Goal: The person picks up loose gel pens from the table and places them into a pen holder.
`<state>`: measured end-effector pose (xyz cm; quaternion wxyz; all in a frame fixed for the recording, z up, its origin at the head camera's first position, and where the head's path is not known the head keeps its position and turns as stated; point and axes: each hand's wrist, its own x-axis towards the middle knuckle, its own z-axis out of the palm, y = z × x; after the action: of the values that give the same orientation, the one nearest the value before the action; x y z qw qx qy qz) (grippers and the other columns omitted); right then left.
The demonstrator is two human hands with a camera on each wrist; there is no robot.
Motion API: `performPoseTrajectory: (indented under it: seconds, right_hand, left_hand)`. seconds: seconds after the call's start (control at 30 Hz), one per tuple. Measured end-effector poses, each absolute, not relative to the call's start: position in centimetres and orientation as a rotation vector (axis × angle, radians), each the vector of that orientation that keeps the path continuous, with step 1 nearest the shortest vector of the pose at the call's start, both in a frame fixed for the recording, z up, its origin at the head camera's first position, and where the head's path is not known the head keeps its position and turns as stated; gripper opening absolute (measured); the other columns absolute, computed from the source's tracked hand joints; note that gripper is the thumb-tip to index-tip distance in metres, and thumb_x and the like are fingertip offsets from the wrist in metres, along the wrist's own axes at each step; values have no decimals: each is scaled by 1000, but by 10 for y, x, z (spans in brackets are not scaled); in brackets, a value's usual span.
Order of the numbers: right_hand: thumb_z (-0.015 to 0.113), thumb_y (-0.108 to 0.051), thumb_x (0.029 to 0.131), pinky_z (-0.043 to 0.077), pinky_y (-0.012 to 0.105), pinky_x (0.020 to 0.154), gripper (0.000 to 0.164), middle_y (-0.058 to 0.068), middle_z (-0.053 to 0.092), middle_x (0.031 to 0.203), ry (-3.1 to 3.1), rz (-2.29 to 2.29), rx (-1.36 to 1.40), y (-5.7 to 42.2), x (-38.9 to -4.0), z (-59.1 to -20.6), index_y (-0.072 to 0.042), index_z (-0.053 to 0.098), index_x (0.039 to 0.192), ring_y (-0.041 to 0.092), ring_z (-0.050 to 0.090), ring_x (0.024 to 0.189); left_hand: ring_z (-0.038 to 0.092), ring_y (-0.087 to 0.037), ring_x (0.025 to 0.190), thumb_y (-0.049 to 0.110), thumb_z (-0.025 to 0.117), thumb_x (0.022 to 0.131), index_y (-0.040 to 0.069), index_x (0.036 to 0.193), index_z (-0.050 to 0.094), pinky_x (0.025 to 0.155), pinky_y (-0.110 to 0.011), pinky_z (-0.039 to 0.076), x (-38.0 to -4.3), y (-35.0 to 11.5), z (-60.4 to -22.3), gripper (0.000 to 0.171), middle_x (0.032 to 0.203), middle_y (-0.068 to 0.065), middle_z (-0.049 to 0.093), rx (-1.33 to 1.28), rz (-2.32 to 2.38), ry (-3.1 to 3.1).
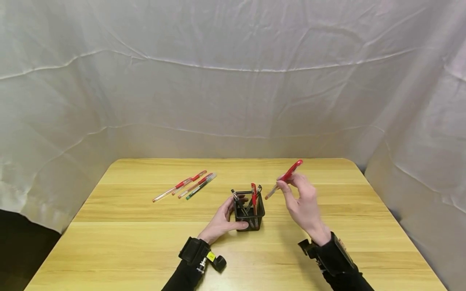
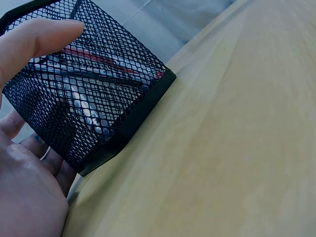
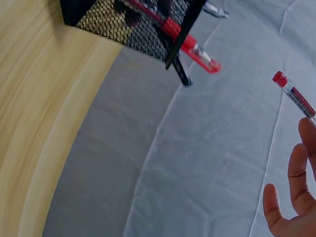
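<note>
A black mesh pen holder (image 1: pixel 249 224) stands upright on the table, with a red pen (image 1: pixel 253 198) and a few dark pens (image 1: pixel 238 202) in it. My left hand (image 1: pixel 222 220) grips the holder from the left, thumb at its front and fingers around its far side. In the left wrist view the thumb lies across the mesh wall (image 2: pixel 108 94). My right hand (image 1: pixel 301 200) pinches another red pen (image 1: pixel 290 171), tilted, its lower end just right of the holder and apart from it. The right wrist view shows that end of the pen (image 3: pixel 296 96).
Several pens lie on the table left of the holder: red ones (image 1: pixel 182 184) and one with a green tip (image 1: pixel 198 190). The wooden table (image 1: pixel 127 242) reaches back to a pale cloth curtain (image 1: pixel 233 97), which also hangs along both sides.
</note>
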<state>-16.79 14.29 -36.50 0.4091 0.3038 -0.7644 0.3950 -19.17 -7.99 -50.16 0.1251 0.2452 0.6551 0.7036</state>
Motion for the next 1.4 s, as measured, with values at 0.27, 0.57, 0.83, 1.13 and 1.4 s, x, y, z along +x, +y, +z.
performPoseTrajectory:
  seconds: [0.27, 0.57, 0.83, 1.13, 1.4]
  right_hand:
    - [52, -23, 88, 43, 26, 80, 25, 8, 62, 77, -1926, 891, 871, 128, -171, -371, 0, 60, 85, 17, 56, 76]
    - [60, -17, 83, 40, 28, 82, 9, -1, 60, 74, -2047, 764, 886, 119, -177, -385, -7, 59, 85, 10, 53, 71]
    - [62, -20, 82, 39, 28, 78, 7, -7, 58, 70, -2235, 638, 855, 112, -180, -396, -15, 59, 84, 6, 52, 68]
    - [73, -31, 69, 43, 30, 74, 21, -8, 59, 68, -2424, 700, 734, 119, -175, -408, -14, 67, 78, 8, 51, 67]
    - [66, -29, 79, 40, 14, 69, 28, 0, 56, 90, -2227, 1353, 611, 170, -210, -491, -19, 59, 104, 4, 48, 78]
  left_hand:
    - [26, -17, 134, 11, 73, 71, 26, 136, 31, 113, -45, 11, -190, -79, -498, 79, 139, 2, 38, 673, 2023, 1904]
    - [30, -17, 131, 11, 74, 71, 24, 135, 32, 112, -46, 14, -191, -80, -500, 78, 137, 1, 40, 676, 2028, 1916]
    - [33, -16, 129, 14, 74, 71, 21, 135, 33, 110, -43, 18, -192, -81, -499, 76, 135, 2, 42, 683, 2017, 1937]
    - [26, -19, 134, 11, 72, 73, 21, 138, 27, 113, -45, 13, -182, -79, -484, 80, 141, 0, 36, 629, 1985, 1914]
    - [23, -18, 135, 12, 72, 73, 19, 141, 20, 114, -42, 11, -179, -80, -477, 86, 145, -1, 30, 571, 1965, 1914]
